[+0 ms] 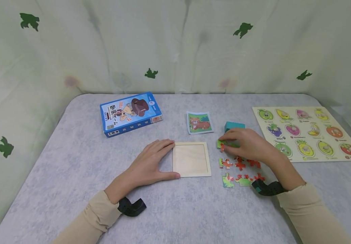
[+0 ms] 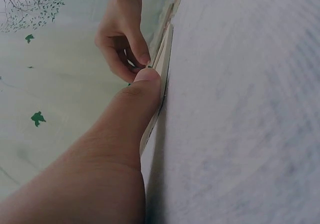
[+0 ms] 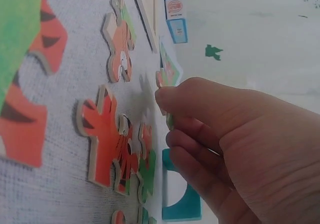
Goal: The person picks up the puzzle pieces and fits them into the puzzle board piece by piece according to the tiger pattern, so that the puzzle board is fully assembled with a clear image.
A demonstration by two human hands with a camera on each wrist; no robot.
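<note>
Held puzzle piece: near the wooden tray, off its upper right corner.
Right hand: thumb and fingers pinching that piece.
Left hand: spread wide, thumb and fingertips touching the tray's left corners.
Loose pieces: right of the tray, orange and green.
Picture card: just beyond the tray.
Teal block: beyond the tray, to its right.
Blue box: beyond the tray, to its left.
Fruit board: well right of the tray.
</note>
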